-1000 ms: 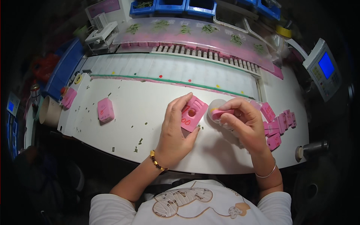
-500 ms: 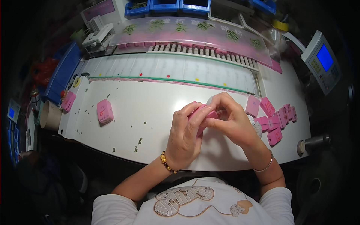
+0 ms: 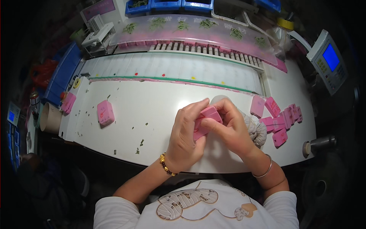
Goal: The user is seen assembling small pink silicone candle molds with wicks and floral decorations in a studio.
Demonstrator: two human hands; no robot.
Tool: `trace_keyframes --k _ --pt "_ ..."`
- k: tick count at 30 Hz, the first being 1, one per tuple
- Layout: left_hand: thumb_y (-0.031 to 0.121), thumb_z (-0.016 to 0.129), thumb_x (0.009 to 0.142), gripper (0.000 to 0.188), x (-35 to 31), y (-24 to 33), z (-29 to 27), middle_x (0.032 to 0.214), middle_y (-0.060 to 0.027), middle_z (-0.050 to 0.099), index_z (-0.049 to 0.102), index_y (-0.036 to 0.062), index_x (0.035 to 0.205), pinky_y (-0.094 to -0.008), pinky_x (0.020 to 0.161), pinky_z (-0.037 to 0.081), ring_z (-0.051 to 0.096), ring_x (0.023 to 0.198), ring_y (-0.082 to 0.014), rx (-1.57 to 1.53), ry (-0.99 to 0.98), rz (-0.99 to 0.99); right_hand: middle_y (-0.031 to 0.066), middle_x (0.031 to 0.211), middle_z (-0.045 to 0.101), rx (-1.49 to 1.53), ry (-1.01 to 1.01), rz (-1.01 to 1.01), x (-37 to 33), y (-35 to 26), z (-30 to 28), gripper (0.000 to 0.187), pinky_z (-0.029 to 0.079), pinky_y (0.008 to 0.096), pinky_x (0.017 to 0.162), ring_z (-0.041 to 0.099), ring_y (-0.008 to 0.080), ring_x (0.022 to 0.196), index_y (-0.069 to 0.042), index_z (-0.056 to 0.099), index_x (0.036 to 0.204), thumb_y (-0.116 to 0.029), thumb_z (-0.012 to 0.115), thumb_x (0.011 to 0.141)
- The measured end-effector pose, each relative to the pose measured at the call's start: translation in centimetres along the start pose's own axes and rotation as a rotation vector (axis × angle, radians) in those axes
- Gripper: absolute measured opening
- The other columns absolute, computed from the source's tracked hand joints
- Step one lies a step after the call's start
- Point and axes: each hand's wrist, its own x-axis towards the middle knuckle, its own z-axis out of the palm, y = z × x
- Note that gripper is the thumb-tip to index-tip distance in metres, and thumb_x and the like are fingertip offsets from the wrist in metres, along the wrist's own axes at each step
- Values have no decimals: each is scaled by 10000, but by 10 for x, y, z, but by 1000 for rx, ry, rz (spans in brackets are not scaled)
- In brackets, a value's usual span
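Note:
A pink rubber mould (image 3: 209, 115) with red marks on it is held above the near middle of the white table. My left hand (image 3: 185, 131) wraps its left side, fingers closed around it. On the other side my right hand (image 3: 233, 128) pinches it, the thumb lying across its front face. Part of the mould is hidden by my fingers. Just behind and right of my right hand lies a bundled white cloth (image 3: 257, 131). Apart at the left, another pink mould (image 3: 105, 113) rests on the table.
Several pink moulds (image 3: 279, 122) cluster on the right. Small dark green bits (image 3: 142, 142) are scattered across the left of the table. Beyond runs a white conveyor belt (image 3: 171, 66) beside a rack of rollers. A blue-screened control panel (image 3: 328, 61) stands far right, a metal cylinder (image 3: 322, 145) near right.
The held mould has turned so that more of its face shows, and my right thumb has shifted over it. The coloured dots on the conveyor belt have moved left.

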Motion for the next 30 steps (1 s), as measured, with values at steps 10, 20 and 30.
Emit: trace_keyframes --k 10,20,30 --pt "108 744 900 380 4 -4 -13 1123 -173 629 520 11 1191 -317 799 572 656 1045 -238 -312 108 -159 12 925 601 482 20 265 -4 -26 -14 269 469 198 629 583 63 754 -54 569 1152 -295 481 1072" --pt "399 474 1056 427 14 13 -25 1068 -112 632 476 24 1260 -318 695 562 647 947 -175 -1243 -132 -894 26 1036 620 201 11 -16 -7 -12 -2 226 493 247 796 610 85 882 -11 616 1151 -97 679 952" --pt "48 653 960 287 1 -1 -29 1165 -86 642 588 -24 1231 -306 882 552 614 1100 -148 -779 -228 -530 29 994 627 -23 45 -204 -19 -11 -4 185 492 247 854 610 96 932 15 622 1119 -84 654 966"
